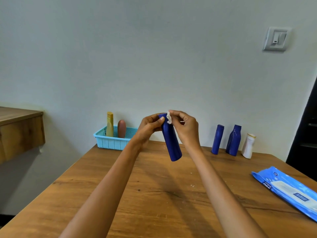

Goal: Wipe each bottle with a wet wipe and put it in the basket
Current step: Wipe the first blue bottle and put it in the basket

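Now the wiping step is in hand: the left hand [148,126] grips the tall dark-blue plastic bottle [171,142] near its top, held above the wooden table [154,194], while the right hand's [184,127] fingers [173,112] pinch a small crumpled white wet wipe [169,117] against its cap. Next, probably, it goes left into the light-blue slotted plastic basket [112,143], which sits by the table's far edge; the air between looks open.

Both hands [149,127] [184,127] raised, fingers curled
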The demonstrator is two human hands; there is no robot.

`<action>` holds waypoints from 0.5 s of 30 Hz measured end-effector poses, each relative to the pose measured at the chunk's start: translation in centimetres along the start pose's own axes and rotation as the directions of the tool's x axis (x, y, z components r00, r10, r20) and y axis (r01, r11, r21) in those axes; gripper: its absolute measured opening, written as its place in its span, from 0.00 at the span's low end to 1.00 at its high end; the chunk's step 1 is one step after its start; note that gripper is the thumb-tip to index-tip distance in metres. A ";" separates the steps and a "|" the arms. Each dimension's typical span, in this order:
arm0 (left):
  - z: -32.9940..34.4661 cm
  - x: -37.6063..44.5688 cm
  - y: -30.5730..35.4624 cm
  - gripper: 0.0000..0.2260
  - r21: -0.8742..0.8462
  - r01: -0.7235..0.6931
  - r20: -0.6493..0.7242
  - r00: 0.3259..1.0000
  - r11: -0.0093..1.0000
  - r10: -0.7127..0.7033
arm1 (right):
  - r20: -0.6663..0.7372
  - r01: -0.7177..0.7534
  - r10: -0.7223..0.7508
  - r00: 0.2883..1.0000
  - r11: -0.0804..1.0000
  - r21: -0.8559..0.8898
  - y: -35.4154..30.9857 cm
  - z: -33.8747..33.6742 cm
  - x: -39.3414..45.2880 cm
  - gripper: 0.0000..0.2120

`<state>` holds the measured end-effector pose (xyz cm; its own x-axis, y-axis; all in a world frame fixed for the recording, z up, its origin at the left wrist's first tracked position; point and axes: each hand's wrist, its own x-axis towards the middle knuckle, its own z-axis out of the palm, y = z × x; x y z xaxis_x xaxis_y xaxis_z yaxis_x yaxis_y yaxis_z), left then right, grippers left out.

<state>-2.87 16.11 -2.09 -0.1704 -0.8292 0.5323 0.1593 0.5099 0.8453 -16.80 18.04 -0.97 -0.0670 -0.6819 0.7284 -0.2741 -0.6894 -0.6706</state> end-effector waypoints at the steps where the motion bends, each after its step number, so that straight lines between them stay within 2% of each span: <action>1: -0.2 0.0 -0.1 0.11 -0.013 -0.004 -0.029 1.000 1.000 0.004 | 0.020 -0.024 0.024 1.000 1.000 -0.007 0.3 0.0 -0.1 0.08; 5: -0.8 0.1 -0.2 0.08 -0.049 -0.017 -0.126 0.992 0.999 0.010 | 0.099 -0.140 0.142 0.985 0.990 -0.035 1.4 -0.4 -0.2 0.06; 9: -1.0 0.3 -0.4 0.06 -0.052 -0.010 -0.209 0.978 0.999 -0.001 | 0.206 -0.239 0.286 0.936 0.945 -0.224 2.3 -0.7 -0.4 0.05; 11: -0.8 0.3 -0.7 0.05 -0.043 0.009 -0.230 0.973 0.999 -0.019 | 0.278 -0.282 0.397 0.875 0.883 -0.375 2.8 -1.1 -0.3 0.06; 15: -0.8 0.5 -1.1 0.07 0.020 0.070 -0.256 0.965 0.997 -0.063 | 0.359 -0.409 0.652 0.668 0.725 -0.554 3.2 -2.2 0.0 0.07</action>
<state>-2.39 14.97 -2.81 0.0746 -0.8905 0.4487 0.1275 0.4548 0.8814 -19.76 16.32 -2.83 0.1214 -0.9926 -0.0010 -0.7026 -0.0853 -0.7064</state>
